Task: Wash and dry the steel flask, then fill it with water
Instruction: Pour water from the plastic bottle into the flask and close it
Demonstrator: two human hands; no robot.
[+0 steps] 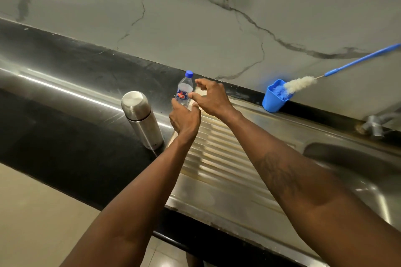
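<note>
The steel flask [142, 119] stands upright with its cap on, on the black counter just left of the draining board. To its right stands a small clear plastic water bottle [184, 89] with a blue cap. My left hand [184, 120] is just in front of the bottle's base, fingers apart and touching or nearly touching it. My right hand [209, 97] hovers at the bottle's right side with fingers spread, its thumb near the label. Neither hand has closed on the bottle.
A ribbed steel draining board [219, 158] runs right into the sink basin [347, 158]. A blue cup [272, 99] at the wall holds a long blue-handled bottle brush [301, 83]. A tap [375, 124] sits at the far right. Black counter [65, 136] extends left.
</note>
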